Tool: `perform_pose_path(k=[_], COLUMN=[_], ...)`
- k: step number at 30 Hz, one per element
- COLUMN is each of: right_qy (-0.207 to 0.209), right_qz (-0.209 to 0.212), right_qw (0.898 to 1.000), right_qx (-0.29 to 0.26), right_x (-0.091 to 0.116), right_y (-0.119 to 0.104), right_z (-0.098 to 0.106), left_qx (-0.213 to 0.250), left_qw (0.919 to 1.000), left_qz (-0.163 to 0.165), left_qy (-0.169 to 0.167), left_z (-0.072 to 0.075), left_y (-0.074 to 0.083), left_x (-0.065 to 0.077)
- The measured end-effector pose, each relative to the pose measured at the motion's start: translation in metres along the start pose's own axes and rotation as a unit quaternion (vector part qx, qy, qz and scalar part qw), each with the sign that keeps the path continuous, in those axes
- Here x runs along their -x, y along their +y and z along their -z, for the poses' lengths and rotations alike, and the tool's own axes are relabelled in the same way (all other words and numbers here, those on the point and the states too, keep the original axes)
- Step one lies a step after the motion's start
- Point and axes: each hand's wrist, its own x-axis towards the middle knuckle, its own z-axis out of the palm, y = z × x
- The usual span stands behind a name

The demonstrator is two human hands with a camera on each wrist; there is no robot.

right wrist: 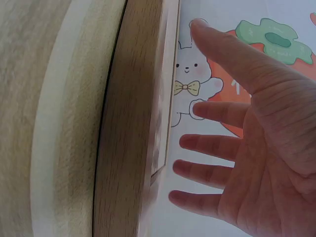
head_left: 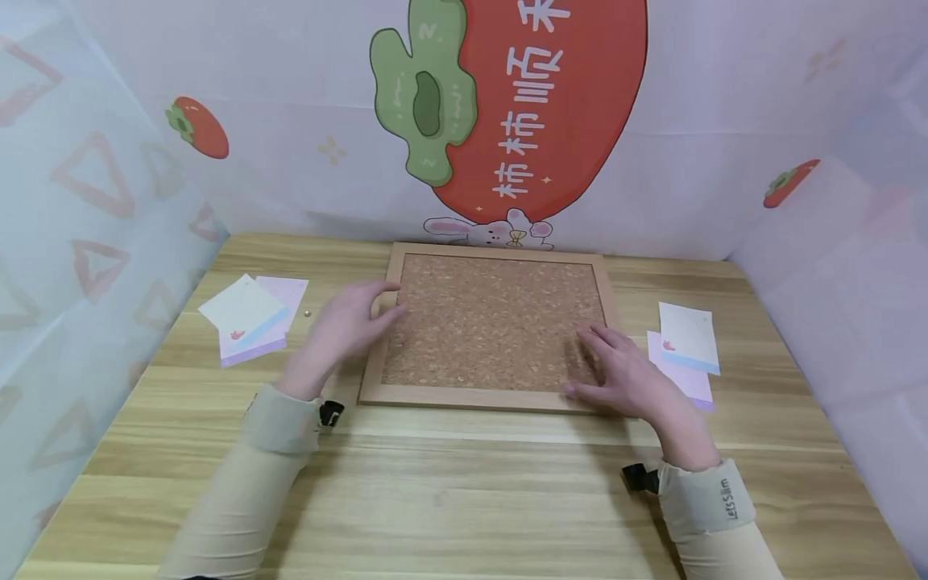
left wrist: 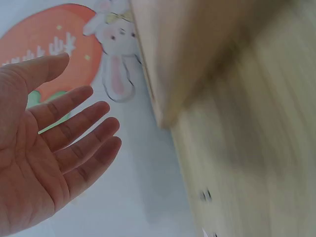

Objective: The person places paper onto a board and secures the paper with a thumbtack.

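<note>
A cork board [head_left: 500, 322] in a pale wooden frame [head_left: 471, 396] lies flat on the table, close to the back wall. My left hand [head_left: 348, 322] is over the board's left side, its thumb and fingertips overlapping the frame in the head view. Over the lower right corner is my right hand [head_left: 623, 370], fingers spread and pointing inward. Both wrist views show the palms, the left hand [left wrist: 59, 133] and the right hand [right wrist: 256, 143], with fingers apart and nothing held. The frame's edge [right wrist: 123, 128] runs beside the right fingers in the right wrist view.
Left of the board lie overlapping paper notes [head_left: 242, 310], white-blue and purple, with a small shiny piece [head_left: 308, 313] beside them. On the right, a white note [head_left: 689, 332] overlaps a purple one [head_left: 699, 391]. A printed cloth [head_left: 312, 169] hangs behind the wood-grain table [head_left: 449, 491].
</note>
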Motion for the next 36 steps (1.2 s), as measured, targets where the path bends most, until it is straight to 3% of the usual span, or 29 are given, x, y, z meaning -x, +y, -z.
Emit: perform_pose_path(k=[5,14,23,27,32,36], right_qy=[-0.012,-0.02,-0.017,-0.015,-0.018,-0.021], right_qz=[-0.009,-0.012,0.007,0.005,0.004,0.008], right_qw=[1.0,1.0,1.0,1.0,1.0,1.0], right_qx=[0.004,0.02,0.016,0.019,0.023,0.022], right_x=[0.0,0.002,0.007,0.011,0.014,0.017], right_y=[0.003,0.009,0.016,0.018,0.018,0.019], right_z=[-0.002,-0.008,-0.011,-0.012,-0.012,-0.011], left_qx=[-0.009,-0.036,-0.078,-0.075,-0.074,-0.074], left_qw=[0.9989,0.9962,0.9885,0.9852,0.9756,0.9695], left_qz=[0.033,0.074,0.12,0.143,0.182,0.193], left_qy=[-0.031,-0.03,-0.047,-0.057,-0.098,-0.132], left_z=[0.014,0.044,0.071,0.082,0.093,0.095], left_y=[-0.026,-0.084,-0.14,-0.161,-0.185,-0.199], left_x=[0.005,0.016,0.031,0.035,0.041,0.044])
